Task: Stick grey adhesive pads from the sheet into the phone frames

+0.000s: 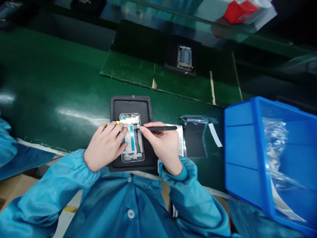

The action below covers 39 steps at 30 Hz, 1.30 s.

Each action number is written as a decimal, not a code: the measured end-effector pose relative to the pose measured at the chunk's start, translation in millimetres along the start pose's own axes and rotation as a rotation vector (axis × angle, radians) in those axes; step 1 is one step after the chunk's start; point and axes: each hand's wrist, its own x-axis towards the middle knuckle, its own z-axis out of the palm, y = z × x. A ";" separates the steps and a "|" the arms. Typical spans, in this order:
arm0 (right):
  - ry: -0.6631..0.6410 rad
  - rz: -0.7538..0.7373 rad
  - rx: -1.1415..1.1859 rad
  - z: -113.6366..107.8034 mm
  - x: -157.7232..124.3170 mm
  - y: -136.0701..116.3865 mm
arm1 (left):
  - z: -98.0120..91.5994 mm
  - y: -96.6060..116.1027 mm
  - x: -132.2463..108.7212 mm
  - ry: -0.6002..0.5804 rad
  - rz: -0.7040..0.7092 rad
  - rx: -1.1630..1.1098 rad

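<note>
A smartphone frame (133, 145) with its open back, teal strips and a printed circuit board at the top lies on a black rubber mat (131, 105). My left hand (105, 145) rests on the frame's left side, its fingertips near a small yellow part (118, 122). My right hand (162, 142) pinches a slim black pointed tool (160, 128), and the tip touches the frame near the board. Both cuffs are blue.
A blue plastic bin (247, 148) holding clear bags stands at the right. Between it and the mat lie white sheets (180, 138) and a black sheet in clear plastic (195, 138). Another phone (184, 58) sits in a black tray farther back. A second person's blue sleeve (7, 145) enters at the left.
</note>
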 end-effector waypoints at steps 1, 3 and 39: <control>0.009 0.010 0.008 -4.3 -3.6 0.7 | -0.1 -0.7 1.4 -0.010 0.006 -0.003; 0.014 0.024 0.015 -12.6 -12.2 2.8 | 0.2 -2.5 3.7 -0.026 0.011 -0.002; 0.484 -0.099 0.265 -175.9 -57.3 102.5 | 27.3 119.4 194.7 -0.137 0.097 -0.298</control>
